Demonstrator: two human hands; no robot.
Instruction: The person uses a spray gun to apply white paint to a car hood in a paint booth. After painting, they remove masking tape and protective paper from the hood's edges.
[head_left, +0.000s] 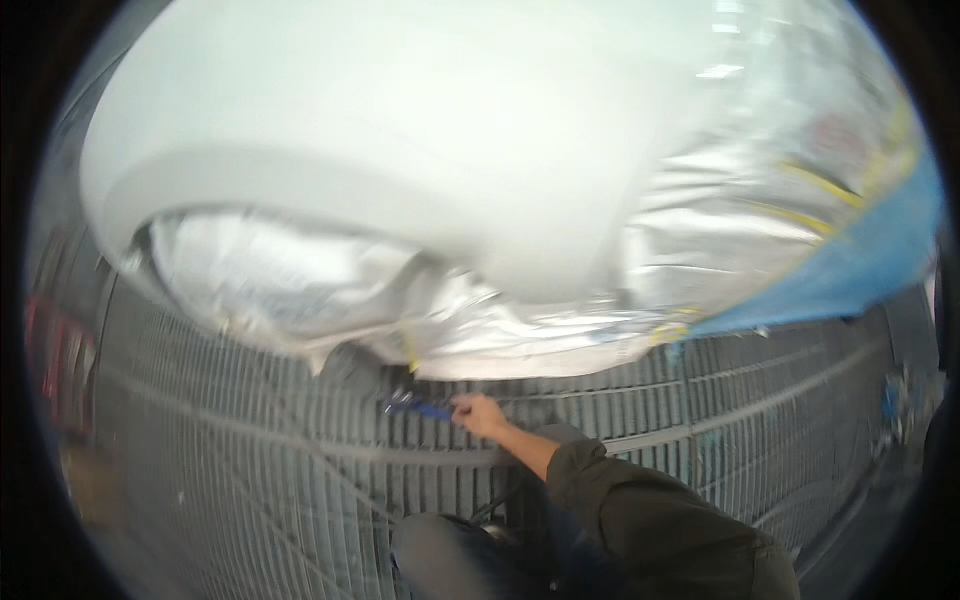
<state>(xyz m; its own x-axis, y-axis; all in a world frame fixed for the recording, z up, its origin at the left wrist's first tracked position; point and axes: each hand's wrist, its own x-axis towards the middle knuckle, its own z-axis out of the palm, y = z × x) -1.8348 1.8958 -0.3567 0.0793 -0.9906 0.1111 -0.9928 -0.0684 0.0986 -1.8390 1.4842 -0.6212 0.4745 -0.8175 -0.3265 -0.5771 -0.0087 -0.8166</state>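
Observation:
My right hand (478, 415), reaching in from an olive sleeve (660, 502), grips a slim blue tool (429, 409) with a shiny end pointing left. Motion blur leaves its exact kind unclear. Just beyond it hangs the lower edge of a pale vehicle body panel (480, 112). Silvery masking film (277, 262) fills the wheel arch, and more wrinkled masking film (720, 240) covers the side to the right. Strips of yellow masking tape (821, 184) hold it. My left hand is out of view.
Under the vehicle runs a slatted metal floor grating (240, 420). A blue cover sheet (832, 262) drapes the right side. Red objects (64, 360) and a brown box-like thing (94, 484) stand at far left. My leg (442, 555) is below.

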